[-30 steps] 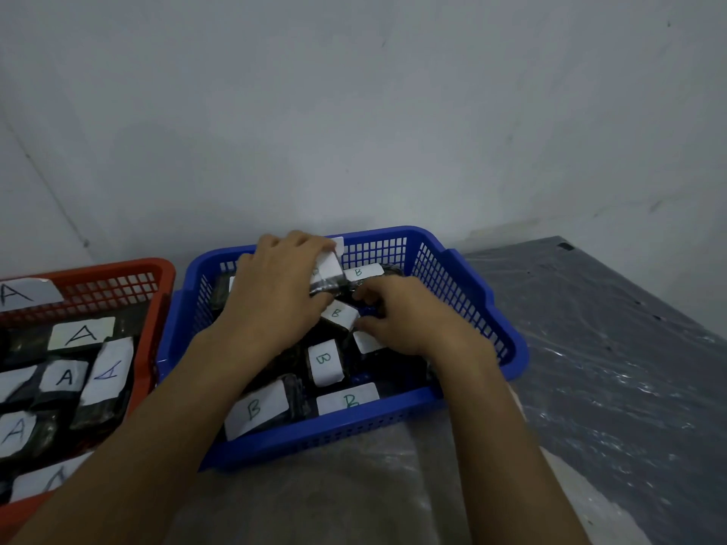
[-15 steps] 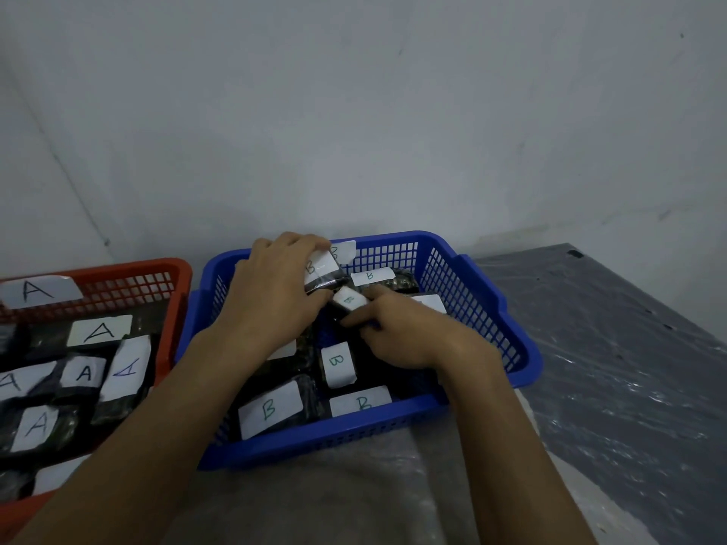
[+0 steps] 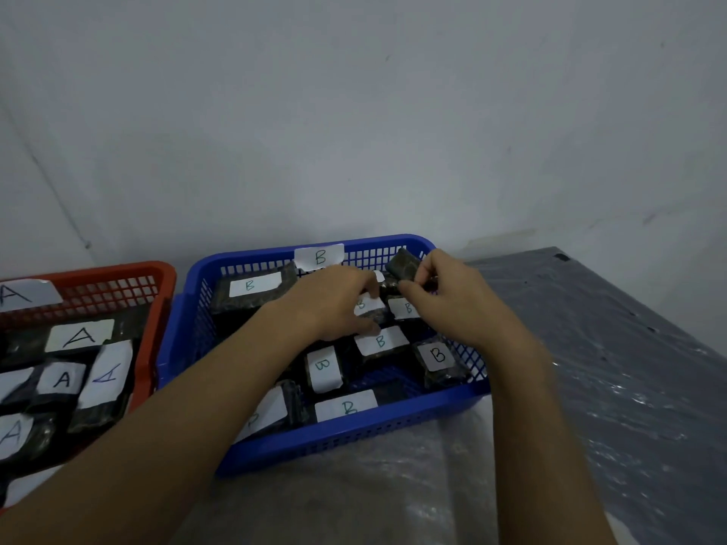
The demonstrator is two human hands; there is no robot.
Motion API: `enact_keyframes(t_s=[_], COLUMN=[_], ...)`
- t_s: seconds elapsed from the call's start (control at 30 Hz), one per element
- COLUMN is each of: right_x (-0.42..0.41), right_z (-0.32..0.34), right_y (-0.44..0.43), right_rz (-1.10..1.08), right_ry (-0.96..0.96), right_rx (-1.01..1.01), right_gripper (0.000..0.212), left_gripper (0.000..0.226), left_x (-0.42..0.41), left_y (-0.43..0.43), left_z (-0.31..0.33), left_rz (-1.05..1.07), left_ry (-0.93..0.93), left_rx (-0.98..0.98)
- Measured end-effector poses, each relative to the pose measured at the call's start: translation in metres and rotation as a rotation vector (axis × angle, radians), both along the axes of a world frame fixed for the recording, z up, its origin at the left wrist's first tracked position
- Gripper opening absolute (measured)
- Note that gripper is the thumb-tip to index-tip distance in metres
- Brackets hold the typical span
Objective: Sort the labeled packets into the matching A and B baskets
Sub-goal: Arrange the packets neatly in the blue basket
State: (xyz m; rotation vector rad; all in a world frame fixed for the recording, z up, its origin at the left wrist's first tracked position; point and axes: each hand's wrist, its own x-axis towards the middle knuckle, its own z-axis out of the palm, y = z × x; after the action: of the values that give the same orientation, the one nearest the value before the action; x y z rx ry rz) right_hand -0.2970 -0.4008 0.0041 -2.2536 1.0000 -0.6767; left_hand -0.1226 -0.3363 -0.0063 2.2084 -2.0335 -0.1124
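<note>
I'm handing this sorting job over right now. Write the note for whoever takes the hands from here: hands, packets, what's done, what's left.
Left hand: low in the blue basket, over a B packet; I cannot tell whether it grips it.
Right hand: pinches a dark packet above the basket's far right corner; its label is hidden.
Done: the readable labels in the blue basket are all B, and those in the red basket are all A.
Left: read the held packet's label and place it to match; probably B, since it is over that basket.
</note>
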Motion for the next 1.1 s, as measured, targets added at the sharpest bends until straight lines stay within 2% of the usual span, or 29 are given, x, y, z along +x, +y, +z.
enact_keyframes(t_s=[0.13,0.23,0.37,0.5,0.6,0.67,0.8,0.83,0.93,1.1], right_x=[0.001,-0.001,-0.005,-0.009,-0.009,-0.008,-0.010,-0.011,-0.014,-0.016], right_z=[-0.001,-0.002,-0.002,-0.003,-0.002,-0.001,-0.003,-0.003,-0.002,-0.002], right_y=[-0.002,-0.004,-0.006,-0.008,-0.009,-0.009,-0.011,-0.011,-0.012,-0.013], right_rz=[-0.023,-0.032,-0.035,-0.034,-0.031,-0.019,0.008,0.017,0.042,0.086], right_ry=[-0.003,-0.002,0.000,0.022,0.046,0.075,0.066,0.055,0.060,0.176], right_rx=[-0.006,0.001,0.005,-0.001,-0.029,-0.032,0.024,0.040,0.082,0.084], right_gripper=[0.022,0.020,0.020,0.023,0.032,0.035,0.038,0.042,0.052,0.036], left_gripper=[0.049,0.038,0.034,0.026,0.016,0.018,0.040,0.045,0.050,0.047], left_x=[0.003,0.007,0.003,0.002,0.005,0.008,0.008,0.006,0.003,0.000], left_y=[0.004,0.006,0.004,0.002,0.004,0.009,0.020,0.022,0.024,0.026], left_z=[-0.009,-0.014,-0.020,-0.024,-0.015,-0.004,0.007,0.005,-0.005,-0.016], left_rz=[-0.050,-0.061,-0.008,0.045,0.067,0.048,-0.075,-0.080,-0.067,-0.083], left_ry=[0.089,0.064,0.015,0.175,0.239,0.259,0.218,0.203,0.231,0.244], left_rx=[0.050,0.061,0.004,0.038,-0.048,-0.034,0.375,0.417,0.383,0.277])
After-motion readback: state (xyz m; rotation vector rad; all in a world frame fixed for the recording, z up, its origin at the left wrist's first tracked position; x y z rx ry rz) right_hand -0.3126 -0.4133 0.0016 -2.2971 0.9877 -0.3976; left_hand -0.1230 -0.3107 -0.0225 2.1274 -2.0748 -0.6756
